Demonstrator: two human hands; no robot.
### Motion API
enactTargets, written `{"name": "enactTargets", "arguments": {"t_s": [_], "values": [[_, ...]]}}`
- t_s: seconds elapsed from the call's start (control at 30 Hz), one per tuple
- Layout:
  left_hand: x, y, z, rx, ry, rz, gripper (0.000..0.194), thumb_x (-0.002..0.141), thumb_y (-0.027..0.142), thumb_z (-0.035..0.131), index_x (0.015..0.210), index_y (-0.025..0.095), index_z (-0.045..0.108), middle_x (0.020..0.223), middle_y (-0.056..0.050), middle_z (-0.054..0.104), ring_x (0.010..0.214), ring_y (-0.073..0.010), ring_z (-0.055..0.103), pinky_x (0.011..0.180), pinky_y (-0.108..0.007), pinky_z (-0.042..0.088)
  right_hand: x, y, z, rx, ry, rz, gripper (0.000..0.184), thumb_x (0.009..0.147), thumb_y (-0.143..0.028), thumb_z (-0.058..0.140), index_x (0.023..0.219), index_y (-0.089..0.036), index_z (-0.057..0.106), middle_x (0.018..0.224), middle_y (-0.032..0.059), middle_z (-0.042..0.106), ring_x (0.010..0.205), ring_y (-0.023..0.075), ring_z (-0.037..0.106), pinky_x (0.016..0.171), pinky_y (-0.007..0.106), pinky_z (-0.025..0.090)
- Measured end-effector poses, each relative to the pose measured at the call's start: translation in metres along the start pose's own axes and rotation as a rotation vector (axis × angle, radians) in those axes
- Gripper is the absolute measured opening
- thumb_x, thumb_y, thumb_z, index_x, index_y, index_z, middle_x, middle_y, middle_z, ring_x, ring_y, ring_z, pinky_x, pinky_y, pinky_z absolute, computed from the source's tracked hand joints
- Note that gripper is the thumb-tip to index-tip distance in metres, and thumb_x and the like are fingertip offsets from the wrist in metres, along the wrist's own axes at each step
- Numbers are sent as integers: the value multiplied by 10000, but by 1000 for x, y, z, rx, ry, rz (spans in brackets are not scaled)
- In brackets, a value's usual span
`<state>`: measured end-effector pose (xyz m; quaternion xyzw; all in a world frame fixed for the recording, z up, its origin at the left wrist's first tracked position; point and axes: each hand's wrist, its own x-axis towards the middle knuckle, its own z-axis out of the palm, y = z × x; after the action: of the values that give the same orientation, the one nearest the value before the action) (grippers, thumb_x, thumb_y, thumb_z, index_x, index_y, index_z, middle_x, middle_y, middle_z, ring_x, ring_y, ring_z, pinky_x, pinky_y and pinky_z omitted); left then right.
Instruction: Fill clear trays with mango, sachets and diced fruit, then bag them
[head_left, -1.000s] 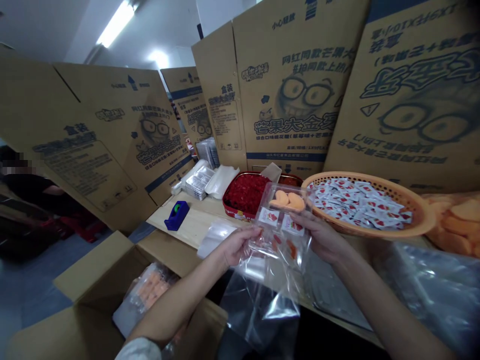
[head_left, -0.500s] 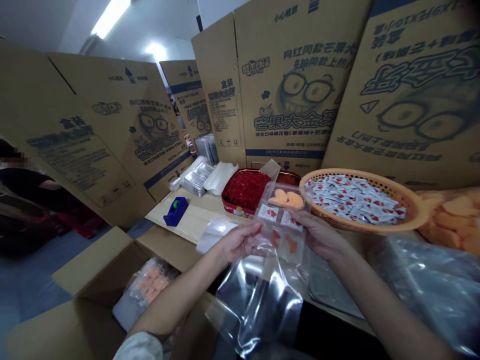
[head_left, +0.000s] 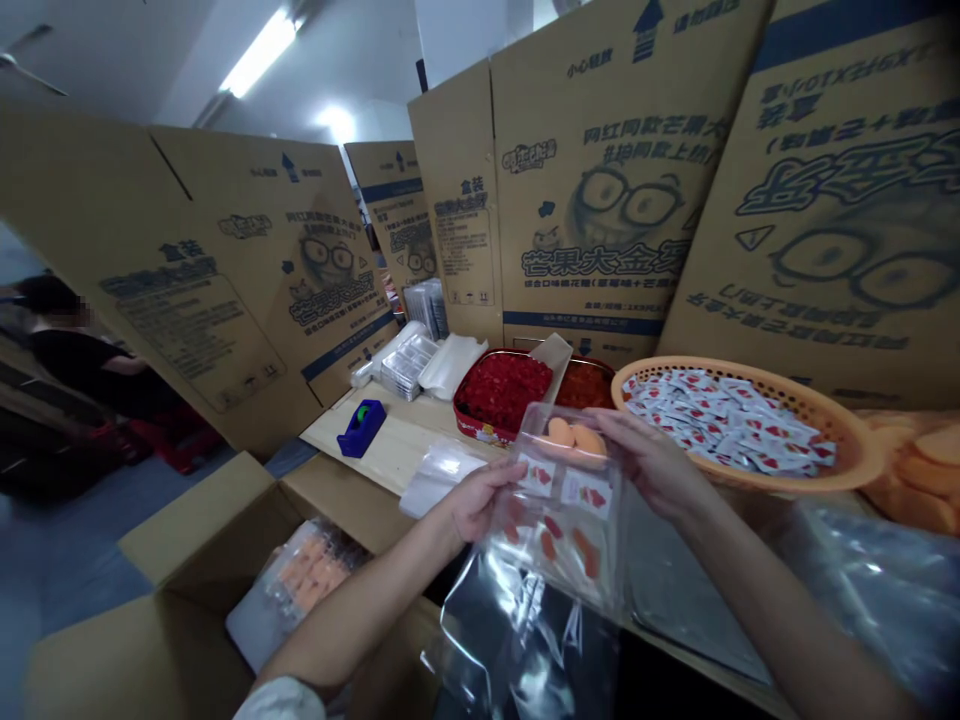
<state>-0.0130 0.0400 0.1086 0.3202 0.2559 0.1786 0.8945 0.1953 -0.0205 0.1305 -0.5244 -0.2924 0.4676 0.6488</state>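
- tray held left of basket, lower end in bag
- left edge pinched narrow by left hand
- right edge gripped by right hand fingers
- tin seated left of basket

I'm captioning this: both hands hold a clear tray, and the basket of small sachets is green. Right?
The basket of small sachets is orange, not green, as the head view shows; the left hand and right hand hold the clear tray.

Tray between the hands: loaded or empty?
Loaded. The clear compartment tray shows orange pieces, printed sachets and smaller red-orange pieces through the plastic.
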Motion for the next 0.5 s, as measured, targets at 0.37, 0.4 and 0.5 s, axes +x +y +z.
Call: {"name": "enactTargets", "arguments": {"t_s": [0.37, 0.4, 0.5], "values": [[-1, 0, 5, -41, 34, 41, 310, 691, 287, 665, 933, 94, 647, 815, -87, 677, 664, -152, 614, 729, -293, 474, -21, -7, 20, -569, -278, -93, 427, 573, -589, 695, 740, -197, 715, 816, 60, 699, 772, 223, 612, 681, 296, 482], [-3, 1, 9, -9, 50, 90, 312, 674, 299, 685, 911, 100, 651, 802, -77, 671, 654, -143, 604, 729, -292, 472, -23, -12, 23, -614, -275, -102, 426, 561, -604, 689, 703, -203, 714, 775, 58, 696, 737, 220, 611, 658, 294, 483], [-15, 10, 23, 120, 112, 224, 309, 634, 334, 730, 840, 115, 656, 750, -36, 645, 636, -113, 572, 737, -290, 463, -25, -23, 31, -739, -242, -201, 424, 529, -642, 663, 650, -238, 716, 712, 55, 693, 667, 222, 614, 615, 304, 499]]}}
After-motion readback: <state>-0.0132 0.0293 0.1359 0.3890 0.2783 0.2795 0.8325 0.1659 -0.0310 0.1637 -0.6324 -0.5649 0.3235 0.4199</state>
